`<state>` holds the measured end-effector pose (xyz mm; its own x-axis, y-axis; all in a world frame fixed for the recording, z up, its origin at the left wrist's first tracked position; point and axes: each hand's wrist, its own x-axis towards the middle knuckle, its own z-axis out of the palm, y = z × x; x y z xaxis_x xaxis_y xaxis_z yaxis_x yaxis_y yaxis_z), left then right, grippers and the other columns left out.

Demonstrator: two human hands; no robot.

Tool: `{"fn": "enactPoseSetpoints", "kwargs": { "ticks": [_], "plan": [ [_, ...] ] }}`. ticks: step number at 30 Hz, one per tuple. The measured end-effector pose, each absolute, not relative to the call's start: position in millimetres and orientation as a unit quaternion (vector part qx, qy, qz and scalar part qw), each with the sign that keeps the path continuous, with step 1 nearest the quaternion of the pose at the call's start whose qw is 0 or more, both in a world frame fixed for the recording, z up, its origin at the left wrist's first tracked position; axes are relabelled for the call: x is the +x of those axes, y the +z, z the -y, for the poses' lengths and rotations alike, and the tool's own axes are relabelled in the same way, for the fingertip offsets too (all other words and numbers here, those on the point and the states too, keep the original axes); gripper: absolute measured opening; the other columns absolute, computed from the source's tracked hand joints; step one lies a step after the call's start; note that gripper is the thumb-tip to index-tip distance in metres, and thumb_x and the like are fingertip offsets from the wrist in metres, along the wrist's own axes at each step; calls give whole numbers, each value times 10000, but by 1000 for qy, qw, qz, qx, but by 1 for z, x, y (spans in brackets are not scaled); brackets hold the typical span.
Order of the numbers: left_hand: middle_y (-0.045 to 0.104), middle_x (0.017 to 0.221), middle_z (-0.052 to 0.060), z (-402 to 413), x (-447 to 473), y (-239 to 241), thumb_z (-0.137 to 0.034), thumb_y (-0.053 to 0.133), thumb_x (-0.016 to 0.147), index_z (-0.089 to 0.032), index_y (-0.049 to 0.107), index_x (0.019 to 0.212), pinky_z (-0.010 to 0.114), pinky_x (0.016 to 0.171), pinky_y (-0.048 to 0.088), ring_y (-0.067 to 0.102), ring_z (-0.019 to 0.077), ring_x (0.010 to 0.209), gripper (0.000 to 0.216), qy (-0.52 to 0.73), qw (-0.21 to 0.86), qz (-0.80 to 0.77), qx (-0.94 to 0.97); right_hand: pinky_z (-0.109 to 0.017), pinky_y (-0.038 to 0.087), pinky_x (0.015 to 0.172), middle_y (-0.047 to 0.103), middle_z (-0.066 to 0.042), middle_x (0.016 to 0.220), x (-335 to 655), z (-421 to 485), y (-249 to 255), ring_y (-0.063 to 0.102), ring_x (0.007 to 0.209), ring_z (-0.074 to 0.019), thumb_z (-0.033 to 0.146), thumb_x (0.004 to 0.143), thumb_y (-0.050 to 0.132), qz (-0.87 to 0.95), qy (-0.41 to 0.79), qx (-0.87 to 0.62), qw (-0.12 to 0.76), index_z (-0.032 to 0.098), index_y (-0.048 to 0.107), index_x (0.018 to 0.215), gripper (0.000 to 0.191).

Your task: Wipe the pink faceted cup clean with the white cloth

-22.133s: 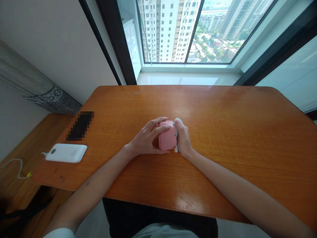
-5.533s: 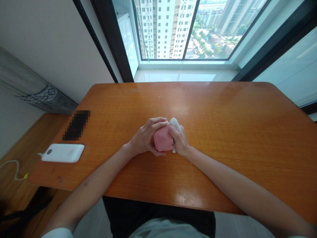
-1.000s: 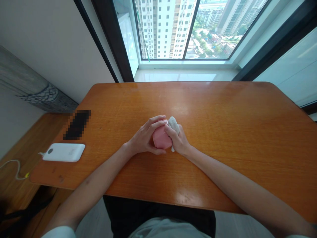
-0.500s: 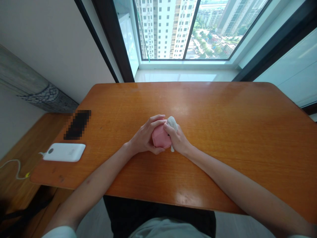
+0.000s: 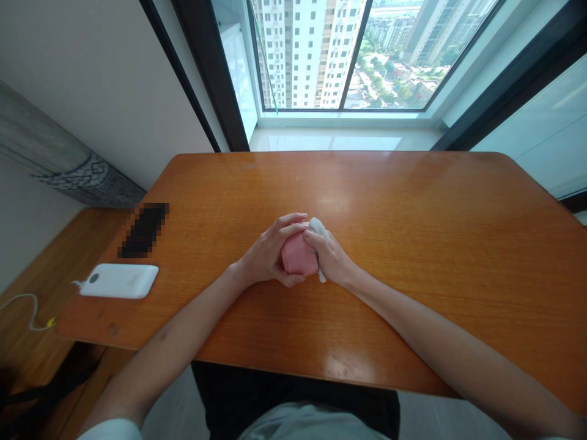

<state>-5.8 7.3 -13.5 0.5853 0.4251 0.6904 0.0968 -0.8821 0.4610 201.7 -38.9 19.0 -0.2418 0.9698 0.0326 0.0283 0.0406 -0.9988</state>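
Near the middle of the wooden table [image 5: 413, 244], both hands meet around a small pink object [image 5: 298, 255] with rounded, slightly angular sides; its exact kind is not clear. My left hand [image 5: 276, 247] wraps it from the left, fingers over the far side and thumb along the near side. On the other side, my right hand [image 5: 334, 256] is closed on a light grey cloth [image 5: 318, 226] and presses it against the pink object's right side. One end of the cloth sticks out above the right thumb, another below the hand. The right fingertips are hidden.
To the left lies a white phone-shaped device [image 5: 120, 281] with a cable [image 5: 34, 311] running off the table. Behind it is a dark, pixelated item [image 5: 144, 230]. A curtain [image 5: 92, 165] hangs at the left, and a window [image 5: 339, 61] is beyond the far edge.
The cloth has shifted slightly against the pink object, its upper end a bit lower and its lower end a little farther right. The left hand has barely moved.
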Motion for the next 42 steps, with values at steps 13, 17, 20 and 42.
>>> {"fn": "enactPoseSetpoints", "kwargs": {
  "ticks": [13, 17, 20, 42],
  "plan": [
    [401, 1771, 211, -12, -21, -3, -849, 941, 636, -315, 317, 1727, 611, 1285, 510, 511, 434, 1591, 1365, 329, 126, -177, 919, -268, 433, 586, 533, 24, 746, 197, 35, 12, 476, 668, -146, 673, 1003, 591, 554, 569, -400, 458, 229, 606, 916, 453],
    [492, 1710, 225, -11, -24, -1, -818, 900, 742, -277, 290, 1719, 577, 1276, 512, 563, 416, 1554, 1272, 311, 72, -187, 929, -274, 412, 604, 494, 32, 744, 195, 36, 10, 446, 680, -145, 646, 1004, 605, 547, 549, -405, 485, 238, 564, 876, 429],
    [573, 1633, 224, -10, -22, 1, -806, 892, 764, -277, 320, 1693, 590, 1222, 557, 617, 412, 1494, 1213, 325, 65, -184, 925, -272, 375, 570, 470, 39, 718, 195, 38, 8, 415, 645, -136, 651, 992, 611, 532, 544, -414, 500, 243, 517, 827, 450],
    [658, 1371, 138, 3, -2, -12, -703, 945, 644, -248, 445, 1534, 496, 983, 630, 727, 329, 1127, 1117, 373, 352, -258, 819, -224, 366, 439, 502, 15, 771, 201, 48, 9, 441, 623, -128, 784, 955, 646, 570, 536, -398, 479, 229, 580, 911, 560]
  ]
}}
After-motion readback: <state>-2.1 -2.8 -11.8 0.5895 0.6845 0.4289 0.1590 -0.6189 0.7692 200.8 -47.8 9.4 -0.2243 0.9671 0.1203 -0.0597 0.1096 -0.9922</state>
